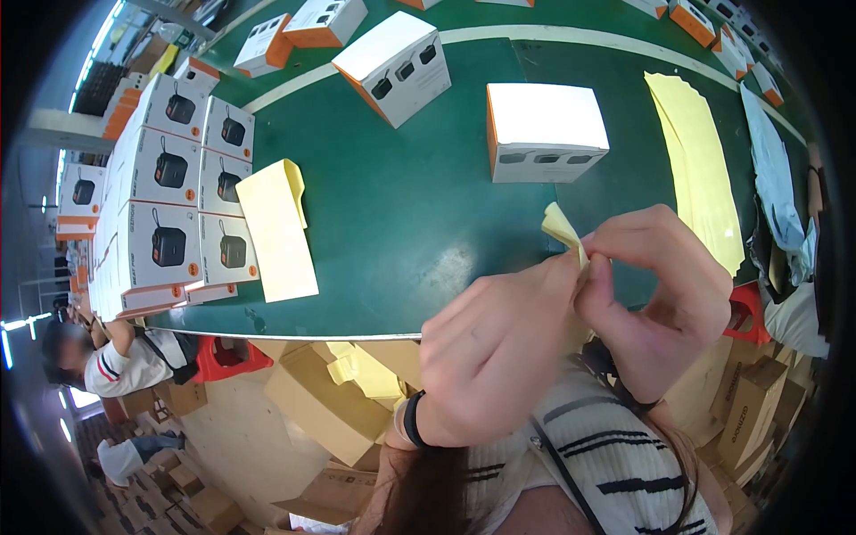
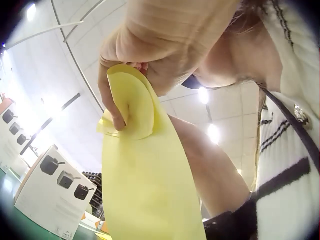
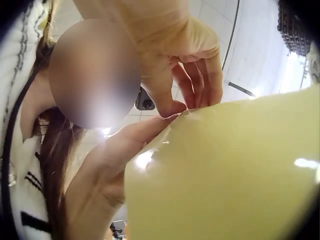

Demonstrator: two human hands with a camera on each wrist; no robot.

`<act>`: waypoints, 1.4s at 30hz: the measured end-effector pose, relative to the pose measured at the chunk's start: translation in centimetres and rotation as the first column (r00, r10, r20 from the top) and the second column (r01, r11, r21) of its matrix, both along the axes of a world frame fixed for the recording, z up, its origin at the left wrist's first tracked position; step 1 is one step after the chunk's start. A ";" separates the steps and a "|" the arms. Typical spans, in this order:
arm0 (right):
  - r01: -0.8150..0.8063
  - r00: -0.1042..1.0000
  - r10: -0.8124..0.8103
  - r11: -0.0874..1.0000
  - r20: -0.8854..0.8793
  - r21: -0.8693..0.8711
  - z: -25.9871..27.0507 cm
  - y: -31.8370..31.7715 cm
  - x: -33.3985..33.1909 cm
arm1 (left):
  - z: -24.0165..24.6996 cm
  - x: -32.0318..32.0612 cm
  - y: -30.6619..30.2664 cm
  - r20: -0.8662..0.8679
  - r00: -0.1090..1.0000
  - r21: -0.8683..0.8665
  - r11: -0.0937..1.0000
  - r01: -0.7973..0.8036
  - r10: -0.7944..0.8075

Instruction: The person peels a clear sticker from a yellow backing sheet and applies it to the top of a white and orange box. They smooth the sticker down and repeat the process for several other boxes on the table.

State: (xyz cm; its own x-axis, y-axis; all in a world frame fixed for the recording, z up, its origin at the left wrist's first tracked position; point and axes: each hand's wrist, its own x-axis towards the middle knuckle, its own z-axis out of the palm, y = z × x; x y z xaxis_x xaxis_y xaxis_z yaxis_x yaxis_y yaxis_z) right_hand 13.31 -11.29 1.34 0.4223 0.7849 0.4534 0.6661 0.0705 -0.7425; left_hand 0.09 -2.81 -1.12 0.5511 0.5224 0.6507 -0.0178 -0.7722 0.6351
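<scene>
Close in front of the chest, both hands work at one glossy yellow paper sheet [image 1: 562, 227]. My left hand [image 1: 504, 348] pinches its upper edge; the top of the sheet [image 2: 135, 105] curls over by the fingers in the left wrist view. The thumb and index finger of my right hand [image 1: 664, 285] pinch the same edge, right beside the left fingertips. In the right wrist view the sheet [image 3: 230, 170] spreads broad and shiny below the pinching fingers. Beyond the hands a white and orange speaker box [image 1: 548, 134] stands on the green table [image 1: 383, 232].
Stacked speaker boxes [image 1: 160, 178] stand at the left, with a folded yellow sheet [image 1: 278, 236] leaning there. Yellow sheets [image 1: 700, 169] and light-blue ones [image 1: 774, 169] lie at the right. Another box [image 1: 397, 67] sits farther back. An open carton [image 1: 330, 401] is below the table edge.
</scene>
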 end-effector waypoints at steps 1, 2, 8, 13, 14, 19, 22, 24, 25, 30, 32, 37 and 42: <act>0.002 1.000 -0.002 1.000 0.002 0.002 -0.2 0.1 0.1 | 0.0 0.1 0.0 0.002 1.000 0.002 1.000 0.002 -0.002; -0.008 0.999 0.009 1.000 -0.040 0.023 -0.5 0.1 0.3 | 0.0 0.4 0.0 0.027 0.999 -0.005 0.999 -0.032 0.032; 0.005 0.998 -0.002 0.998 -0.062 0.056 -0.3 -0.2 0.4 | 1.0 1.0 -0.3 0.009 0.997 -0.058 0.995 -0.077 0.077; -0.003 0.997 0.004 1.000 -0.076 0.009 -0.2 -0.2 0.6 | 0.5 1.2 -0.5 0.030 0.998 -0.008 0.998 -0.063 0.063; 0.004 0.998 -0.004 1.000 -0.068 0.006 -0.3 -0.1 0.6 | 0.4 1.1 -0.6 0.011 0.999 -0.024 0.999 -0.047 0.047; 0.020 0.990 -0.026 0.999 -0.140 -0.045 -0.2 -0.3 1.0 | 0.5 0.9 -0.7 -0.047 0.999 -0.050 0.998 -0.028 0.026; -0.001 0.992 0.002 1.000 -0.123 0.010 -0.3 -0.6 1.1 | -0.1 1.0 -0.6 0.095 0.994 -0.041 0.998 -0.043 0.046; -0.035 0.988 0.039 0.999 -0.147 0.028 -0.2 -0.7 1.3 | 0.2 1.0 -0.6 0.059 0.998 -0.042 0.999 -0.025 0.027; -0.034 0.988 0.038 0.999 -0.147 0.027 -0.1 -0.7 1.1 | 0.3 1.1 -0.7 0.059 0.998 -0.042 0.999 -0.023 0.026; -0.030 0.996 0.027 0.999 -0.082 -0.034 0.1 -0.4 1.1 | 0.0 1.2 -0.9 0.021 0.999 -0.003 0.999 -0.036 0.036; -0.005 0.995 0.001 0.999 -0.095 -0.043 -0.1 -0.4 1.0 | 0.1 0.9 -1.0 0.003 0.999 -0.001 0.999 -0.034 0.034; -0.060 0.998 0.060 0.998 -0.032 0.018 -0.3 -0.7 1.9 | 1.6 0.4 -0.3 0.002 1.000 -0.107 0.994 0.016 -0.016; -0.242 0.904 0.099 0.921 0.415 0.306 0.5 0.6 4.3 | 2.8 -0.3 2.0 -0.047 0.956 -0.486 0.842 0.232 -0.290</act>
